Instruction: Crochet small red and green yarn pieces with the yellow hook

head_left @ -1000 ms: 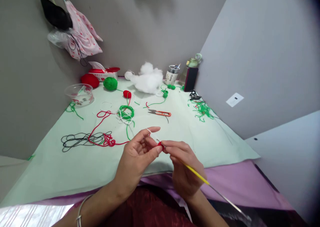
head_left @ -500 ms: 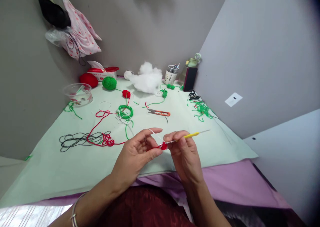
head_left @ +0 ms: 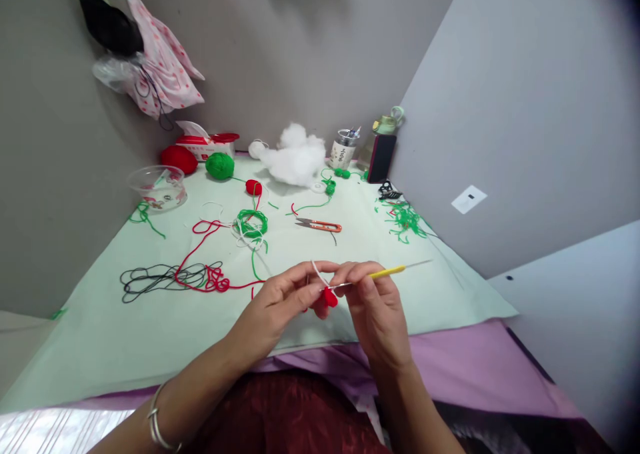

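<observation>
Between my two hands is a small red crochet piece [head_left: 329, 298], above the table's front edge. My left hand [head_left: 287, 297] pinches its left side, with a white yarn strand [head_left: 319, 271] running over the index finger. My right hand [head_left: 373, 301] grips a crochet hook [head_left: 387, 272] with a yellow handle, whose metal tip reaches left to the top of the red piece. Fingers partly hide the tip and the stitches. Red yarn [head_left: 245, 285] trails leftward from my left hand across the table.
Orange-handled thread snips [head_left: 320, 225] lie beyond my hands. Green yarn coils [head_left: 251, 223] and black cord [head_left: 160, 279] are to the left, green scraps [head_left: 405, 222] to the right. White stuffing [head_left: 295, 157], a green yarn ball [head_left: 220, 166], a plastic tub [head_left: 159, 189] and a phone [head_left: 382, 158] stand at the back.
My left hand has turned and closed in, its index finger now near the right fingers. The red piece shows more below the fingers, and the hook has shifted slightly right.
</observation>
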Demonstrator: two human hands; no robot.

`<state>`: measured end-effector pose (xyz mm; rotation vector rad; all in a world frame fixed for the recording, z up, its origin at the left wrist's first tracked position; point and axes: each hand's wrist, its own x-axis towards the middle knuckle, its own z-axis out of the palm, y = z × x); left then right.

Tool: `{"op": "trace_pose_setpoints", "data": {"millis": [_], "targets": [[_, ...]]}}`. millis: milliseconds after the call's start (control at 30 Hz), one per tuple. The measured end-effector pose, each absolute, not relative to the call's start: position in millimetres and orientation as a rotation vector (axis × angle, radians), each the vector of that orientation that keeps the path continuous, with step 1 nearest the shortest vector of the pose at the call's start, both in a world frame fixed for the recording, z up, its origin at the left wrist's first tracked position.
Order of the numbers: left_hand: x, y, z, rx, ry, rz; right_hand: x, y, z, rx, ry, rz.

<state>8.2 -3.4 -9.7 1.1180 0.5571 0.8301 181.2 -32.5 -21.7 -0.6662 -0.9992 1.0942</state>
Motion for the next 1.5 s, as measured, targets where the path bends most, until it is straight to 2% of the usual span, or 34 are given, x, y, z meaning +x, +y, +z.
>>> {"op": "trace_pose_setpoints", "data": {"millis": [333,867,1133,1500], "targets": [[3.4,-1.4,0.6,1.392,0.845,1.119,191.6,-36.3,-25.9,-0.740,-1.193,1.099],[3.8,-2.5,1.7,1.208,0.833,1.033,186.1,-44.1,-10.9,-0.914,-1.346,0.960],[8.9,-7.5,3.4,1.226,0.862,1.067,180.3,-42.1,-9.2,-0.958,-1.456,0.706],[4.9,-2.9,3.9,1.317,0.955,1.156,177.6,-43.5,-8.1,-0.958,-1.399,0.727]]}}
